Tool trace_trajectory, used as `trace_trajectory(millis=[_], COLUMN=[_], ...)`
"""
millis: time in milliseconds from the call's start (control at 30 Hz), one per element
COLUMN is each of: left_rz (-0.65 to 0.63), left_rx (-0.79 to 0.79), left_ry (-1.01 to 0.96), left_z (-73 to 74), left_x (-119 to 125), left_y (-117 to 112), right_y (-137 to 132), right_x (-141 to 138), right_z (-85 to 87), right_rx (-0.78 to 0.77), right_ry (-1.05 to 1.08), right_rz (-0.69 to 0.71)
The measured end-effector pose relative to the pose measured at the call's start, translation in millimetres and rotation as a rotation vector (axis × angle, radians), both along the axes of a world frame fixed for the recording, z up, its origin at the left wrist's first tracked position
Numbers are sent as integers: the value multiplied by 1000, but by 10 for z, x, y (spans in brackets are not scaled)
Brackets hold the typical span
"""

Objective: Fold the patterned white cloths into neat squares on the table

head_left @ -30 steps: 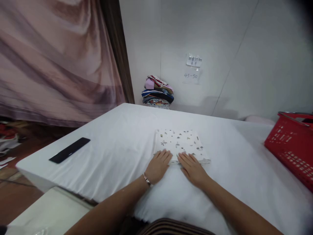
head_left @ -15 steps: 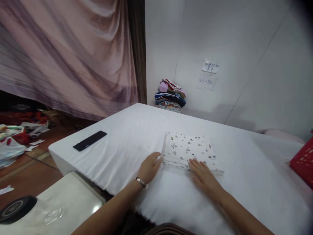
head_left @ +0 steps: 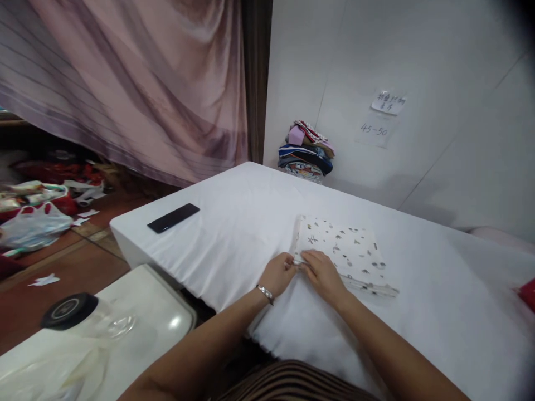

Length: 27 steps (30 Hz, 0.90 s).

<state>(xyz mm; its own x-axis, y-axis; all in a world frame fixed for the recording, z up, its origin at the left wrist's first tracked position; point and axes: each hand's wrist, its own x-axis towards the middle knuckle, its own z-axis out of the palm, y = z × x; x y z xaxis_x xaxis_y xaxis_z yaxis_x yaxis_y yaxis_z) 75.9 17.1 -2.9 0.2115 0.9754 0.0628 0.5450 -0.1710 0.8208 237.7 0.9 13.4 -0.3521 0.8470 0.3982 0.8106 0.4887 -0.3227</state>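
A folded white cloth with small printed figures [head_left: 346,253] lies flat on the white-covered table [head_left: 234,223]. Both my hands meet at its near left corner. My left hand [head_left: 280,274], with a watch on the wrist, has its fingers curled and pinching the cloth's edge. My right hand [head_left: 320,273] lies on the same corner with its fingers bent over the edge, touching the left hand's fingertips.
A black phone [head_left: 173,217] lies near the table's left edge. A stack of folded clothes [head_left: 307,150] sits against the wall at the far end. A white stool with a clear jar with a black lid [head_left: 71,320] stands at my left. Bags litter the floor [head_left: 33,223].
The view has swung left, so the red basket has left the frame. Both hands slid from lying flat on the cloth's near edge to its left corner, fingers now curled on it.
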Motion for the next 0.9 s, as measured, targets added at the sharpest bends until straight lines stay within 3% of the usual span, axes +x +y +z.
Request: trace_trajectory(millis=[300,600,900], left_rz=[-4,-2,9], left_rx=[53,106,111], left_ry=[72,57,161], left_z=[-7,-41,10], left_x=[21,32,43], left_y=[16,26,-10], right_y=[92,33,133], right_x=[102,14,99], right_z=[3,14,38], right_rx=[-38,9,-126], right_ry=[91,-202,115], right_rz=[-34,-1,-30])
